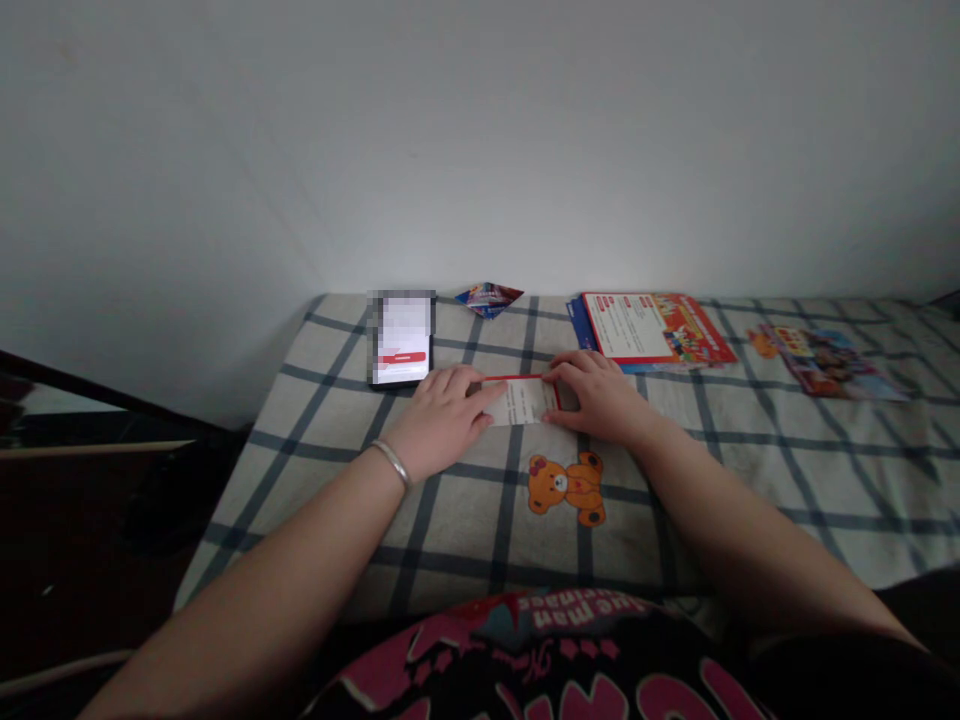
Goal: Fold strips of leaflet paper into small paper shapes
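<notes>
White red-edged paper slip (pixel 523 401), flat

The cream sheet (pixel 337 400) has dark blue checks and an orange bear (pixel 566 487), and the paper (pixel 525 402) at the bear's twelve o'clock is white, red-edged.

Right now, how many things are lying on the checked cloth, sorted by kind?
Phone: 1
Folded paper piece: 1
Red-edged paper under left hand and right hand: 1
Flat leaflets: 2, red leaflet and colourful leaflet; blue sheets beneath the red one uncountable
Total: 5
</notes>
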### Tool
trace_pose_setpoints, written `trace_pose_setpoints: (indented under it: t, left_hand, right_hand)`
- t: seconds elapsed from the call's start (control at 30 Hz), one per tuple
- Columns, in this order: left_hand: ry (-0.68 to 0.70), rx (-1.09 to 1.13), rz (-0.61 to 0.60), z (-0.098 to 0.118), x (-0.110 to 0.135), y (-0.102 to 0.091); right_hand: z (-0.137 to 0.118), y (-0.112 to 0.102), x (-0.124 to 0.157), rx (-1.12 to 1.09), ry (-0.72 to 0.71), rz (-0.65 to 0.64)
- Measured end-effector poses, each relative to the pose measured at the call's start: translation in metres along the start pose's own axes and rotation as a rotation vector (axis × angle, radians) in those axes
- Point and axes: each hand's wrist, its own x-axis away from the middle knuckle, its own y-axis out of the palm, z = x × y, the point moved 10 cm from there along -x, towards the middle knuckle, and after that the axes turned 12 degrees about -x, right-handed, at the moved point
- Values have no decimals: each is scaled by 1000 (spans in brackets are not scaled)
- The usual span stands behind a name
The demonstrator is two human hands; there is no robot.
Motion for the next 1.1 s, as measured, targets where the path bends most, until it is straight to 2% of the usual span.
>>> trace_pose_setpoints:
  t: [0.1,0.2,0.47,0.63,0.93,1.0,1.1]
  left_hand:
    - [-58,-15,14,2,-2,-2]
    - [-106,-44,26,7,-4,-3]
    - [-171,-73,33,19,-7,-7]
    - [-134,-36,37,15,-5,-7]
    - [-78,0,42,8,1,-5]
    - [-25,6,84,12,0,-7]
    - [169,37,124,27,-1,-10]
  right_hand:
    - [-8,-1,-1,69,80,98]
    - [-18,3,-2,95,94,148]
    - [-29,19,-2,63,96,140]
    - [-25,27,-4,-11,116,58]
    - [-13,28,-1,-82,112,-103]
    - [-11,29,0,-100,103,-134]
    - [-9,29,0,-114,91,-146]
